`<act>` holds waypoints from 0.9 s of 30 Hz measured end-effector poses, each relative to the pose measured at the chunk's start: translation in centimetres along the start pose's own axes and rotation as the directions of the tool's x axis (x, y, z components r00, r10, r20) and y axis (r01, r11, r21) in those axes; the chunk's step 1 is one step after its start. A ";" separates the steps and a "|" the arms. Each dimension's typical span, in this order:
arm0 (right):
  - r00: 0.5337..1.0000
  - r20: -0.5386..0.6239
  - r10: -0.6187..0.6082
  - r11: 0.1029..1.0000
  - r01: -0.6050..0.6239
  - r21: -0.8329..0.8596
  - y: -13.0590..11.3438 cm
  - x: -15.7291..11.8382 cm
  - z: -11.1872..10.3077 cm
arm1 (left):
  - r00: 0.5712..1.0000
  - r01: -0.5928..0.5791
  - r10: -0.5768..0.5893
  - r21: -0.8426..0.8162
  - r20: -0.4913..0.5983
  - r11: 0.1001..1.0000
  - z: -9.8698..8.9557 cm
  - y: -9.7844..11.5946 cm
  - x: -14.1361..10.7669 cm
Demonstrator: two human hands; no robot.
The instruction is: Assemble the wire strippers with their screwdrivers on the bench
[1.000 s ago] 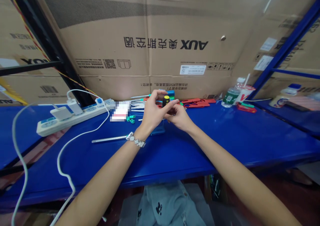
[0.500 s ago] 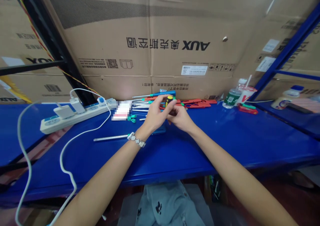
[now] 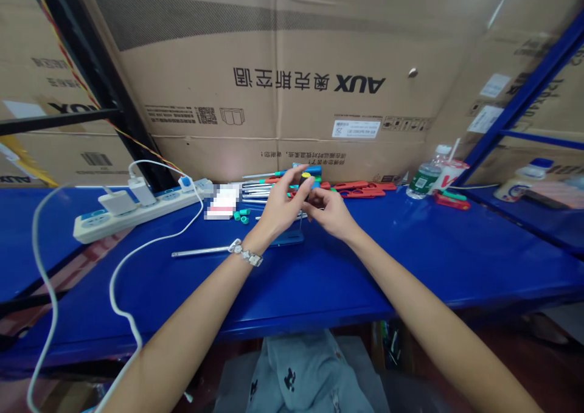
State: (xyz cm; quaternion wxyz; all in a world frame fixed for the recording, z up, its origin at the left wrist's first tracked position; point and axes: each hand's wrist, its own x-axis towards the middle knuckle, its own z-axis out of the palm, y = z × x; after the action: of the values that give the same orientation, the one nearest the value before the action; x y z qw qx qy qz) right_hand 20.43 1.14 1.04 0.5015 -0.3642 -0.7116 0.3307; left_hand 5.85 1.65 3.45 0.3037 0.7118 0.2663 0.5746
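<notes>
My left hand is closed around the black handle of a small screwdriver with a yellow end. The screwdriver stands roughly upright, and its thin shaft points down at a blue tool handle lying on the table. Just right of the shaft, my right hand has its fingertips pinched together; what they hold is hidden. A silver rod extends left from under my left wrist, and the wrist hides its right end.
Behind my hands lie blue-handled tools, several metal rods and red-handled tools. Small green caps lie to the left, near a white power strip with cables. A bottle and cup stand at right.
My left index finger has lifted and straightened away from the handle. The screwdriver has shifted slightly left, and its shaft now shows below my hands. The right hand has moved slightly.
</notes>
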 end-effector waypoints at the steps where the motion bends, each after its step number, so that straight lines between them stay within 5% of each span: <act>1: 0.999 -0.042 0.004 0.999 -0.005 -0.032 0.4 0.1 0.2 | 0.997 -0.015 0.016 0.021 -0.070 1.000 0.3 0.0 0.1; 3: 0.993 -0.119 -0.003 0.995 -0.009 -0.096 1.1 0.1 0.6 | 0.990 -0.030 0.032 0.017 -0.139 0.999 0.9 0.2 0.2; 6: 0.980 -0.193 -0.051 0.989 0.024 -0.143 0.7 -0.2 0.9 | 0.996 -0.046 0.047 0.012 -0.073 0.999 0.9 0.5 0.2; 11: 0.995 0.100 0.003 1.000 -0.005 0.021 -1.3 -0.6 0.0 | 0.993 -0.052 0.047 0.041 0.109 0.998 -0.5 0.3 0.0; 13: 0.991 0.132 0.017 1.000 -0.018 0.007 -1.3 -0.4 -0.4 | 0.988 -0.044 0.037 0.041 0.147 0.998 -0.7 0.1 0.0; 20: 0.990 -0.135 -0.024 0.984 0.000 -0.178 0.6 -0.1 0.4 | 0.986 0.006 0.000 0.033 -0.166 0.999 0.9 0.1 0.2; 23: 0.991 -0.127 -0.036 0.979 0.009 -0.202 0.2 -0.5 0.6 | 0.997 -0.028 0.030 0.041 -0.065 0.999 0.7 0.1 -0.1; 27: 0.991 0.130 -0.016 0.994 0.029 -0.101 -0.3 -0.8 0.3 | 0.991 -0.070 0.047 0.188 0.125 0.980 0.2 -0.3 -0.9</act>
State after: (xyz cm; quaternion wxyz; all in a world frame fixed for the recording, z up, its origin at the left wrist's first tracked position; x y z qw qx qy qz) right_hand 20.25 0.28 0.79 0.4387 -0.3594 -0.7627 0.3108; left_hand 5.87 1.19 2.58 0.2319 0.7785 0.2809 0.5111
